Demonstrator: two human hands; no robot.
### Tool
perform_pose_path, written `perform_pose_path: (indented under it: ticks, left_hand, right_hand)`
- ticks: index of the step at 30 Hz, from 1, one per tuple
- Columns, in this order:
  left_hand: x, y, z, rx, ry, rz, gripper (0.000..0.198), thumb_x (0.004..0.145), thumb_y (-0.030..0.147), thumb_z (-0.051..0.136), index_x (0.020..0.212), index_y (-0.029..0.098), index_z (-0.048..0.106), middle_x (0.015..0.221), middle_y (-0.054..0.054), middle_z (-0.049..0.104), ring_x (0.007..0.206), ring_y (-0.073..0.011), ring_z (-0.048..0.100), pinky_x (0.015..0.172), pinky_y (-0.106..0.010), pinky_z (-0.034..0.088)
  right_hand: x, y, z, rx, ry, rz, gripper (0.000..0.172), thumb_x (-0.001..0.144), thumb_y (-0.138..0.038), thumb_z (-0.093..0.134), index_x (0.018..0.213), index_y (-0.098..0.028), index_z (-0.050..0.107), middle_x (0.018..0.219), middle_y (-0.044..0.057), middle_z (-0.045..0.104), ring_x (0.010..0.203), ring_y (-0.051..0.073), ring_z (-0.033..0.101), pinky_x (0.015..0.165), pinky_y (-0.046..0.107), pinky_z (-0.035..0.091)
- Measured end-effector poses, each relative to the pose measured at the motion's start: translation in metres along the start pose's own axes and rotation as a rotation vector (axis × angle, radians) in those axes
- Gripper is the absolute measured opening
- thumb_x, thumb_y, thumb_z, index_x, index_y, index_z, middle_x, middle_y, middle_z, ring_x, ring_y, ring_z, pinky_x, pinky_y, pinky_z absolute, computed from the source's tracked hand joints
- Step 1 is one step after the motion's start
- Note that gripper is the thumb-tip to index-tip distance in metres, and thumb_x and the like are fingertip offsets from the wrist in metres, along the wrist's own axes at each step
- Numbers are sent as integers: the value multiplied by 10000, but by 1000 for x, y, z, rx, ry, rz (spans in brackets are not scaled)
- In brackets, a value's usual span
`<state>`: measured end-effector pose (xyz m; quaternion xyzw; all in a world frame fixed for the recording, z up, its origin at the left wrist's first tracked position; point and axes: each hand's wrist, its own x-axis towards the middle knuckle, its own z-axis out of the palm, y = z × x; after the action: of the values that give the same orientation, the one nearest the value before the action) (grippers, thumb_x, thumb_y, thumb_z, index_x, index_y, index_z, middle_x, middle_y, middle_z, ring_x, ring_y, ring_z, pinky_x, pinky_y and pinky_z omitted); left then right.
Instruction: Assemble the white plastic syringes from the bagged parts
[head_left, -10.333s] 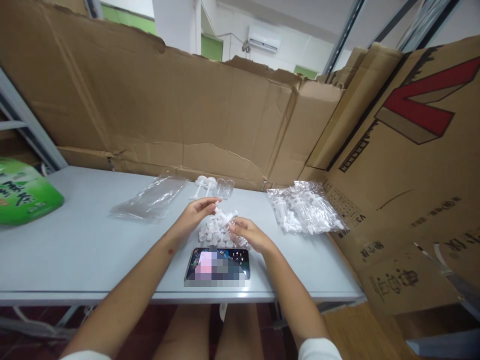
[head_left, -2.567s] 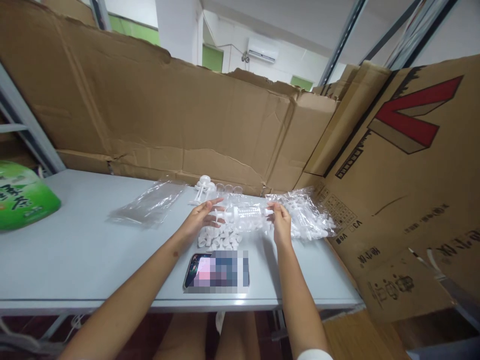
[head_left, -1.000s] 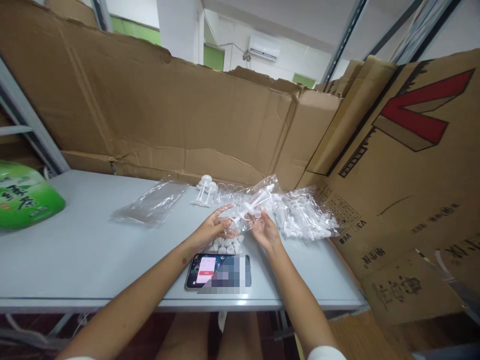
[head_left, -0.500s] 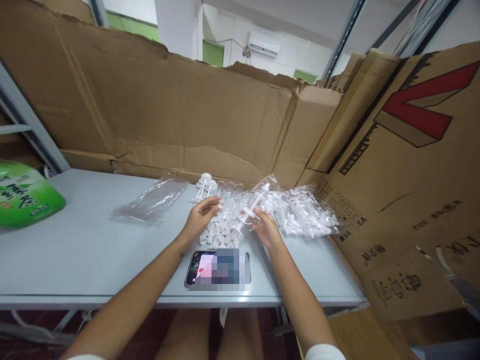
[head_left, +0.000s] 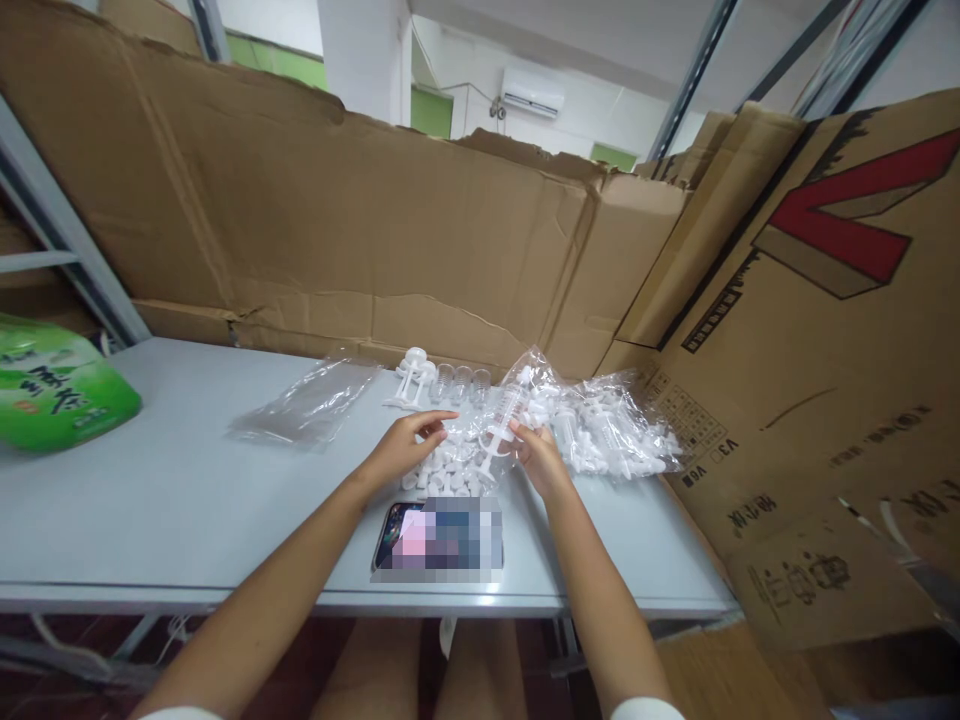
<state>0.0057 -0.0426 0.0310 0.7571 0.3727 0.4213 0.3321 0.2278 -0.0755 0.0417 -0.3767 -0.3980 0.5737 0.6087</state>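
Observation:
My right hand point(head_left: 541, 458) grips a clear plastic bag point(head_left: 534, 366) with a syringe point(head_left: 507, 412) in it; the syringe is tilted, its white plunger end low and its tip up. To the left, my left hand point(head_left: 411, 440) hovers above small white plastic caps point(head_left: 448, 474), fingers apart and nothing in them. White plungers point(head_left: 413, 372) stand on their flanges behind that hand. Beside them is a short row of clear syringe barrels point(head_left: 463, 382). Several bagged syringes point(head_left: 611, 425) lie heaped to the right of my right hand.
A phone point(head_left: 437, 540), partly blurred, lies near the front edge of the grey table point(head_left: 225, 530). Flat clear bags point(head_left: 304, 402) rest on the left, with a green pouch point(head_left: 64, 385) further out. Cardboard point(head_left: 450, 240) walls the back, and a large carton point(head_left: 825, 350) the right side.
My left hand has moved slightly to the right and down, over the caps. The bagged syringe in my right hand has turned a little more upright.

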Motion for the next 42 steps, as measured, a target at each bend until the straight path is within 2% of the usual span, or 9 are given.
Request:
perform_pose_path:
  ticks: [4, 9, 16, 25, 31, 42]
  left_hand:
    - [-1, 4, 1, 35, 31, 35, 267, 747, 297, 554, 988, 235, 651, 920, -40, 629, 799, -166, 554, 755, -281, 427]
    - [-1, 7, 3, -104, 53, -30, 253, 726, 340, 583, 936, 216, 649, 995, -47, 626, 841, -180, 558, 789, -291, 424]
    - [0, 5, 3, -143, 26, -37, 264, 734, 343, 578, 952, 211, 649, 891, -40, 629, 813, -171, 550, 798, -294, 412]
    - [0, 6, 4, -190, 70, -55, 276, 708, 387, 604, 907, 201, 646, 941, -49, 634, 813, -182, 553, 789, -311, 424]
    - [-1, 6, 3, -249, 124, -70, 269, 672, 387, 649, 846, 182, 664, 851, -55, 653, 805, -197, 572, 788, -322, 432]
    - [0, 9, 4, -122, 96, 7, 115, 724, 300, 576, 740, 188, 590, 773, -18, 596, 742, -156, 544, 751, -289, 418]
  right_hand:
    - [0, -1, -2, -24, 4, -17, 419, 675, -282, 673, 1062, -190, 542, 936, 65, 680, 746, 216, 665, 570, 297, 523]
    - [-3, -4, 1, -26, 0, -10, 405, 663, -299, 677, 1031, -179, 556, 922, 69, 684, 738, 223, 667, 557, 289, 516]
    - [-7, -9, 8, -25, -2, -13, 390, 657, -285, 675, 1017, -188, 558, 890, 53, 689, 712, 206, 665, 530, 267, 507]
    - [-6, -8, 4, -11, -7, -25, 385, 659, -279, 679, 1018, -197, 565, 907, 48, 682, 745, 197, 658, 568, 265, 511]
    - [-5, -10, 3, 4, -27, -31, 382, 656, -308, 677, 1000, -181, 572, 908, 65, 684, 780, 223, 660, 578, 283, 519]
    - [-7, -10, 5, 21, 7, -39, 393, 635, -277, 693, 1001, -195, 576, 881, 48, 680, 745, 201, 652, 571, 282, 521]
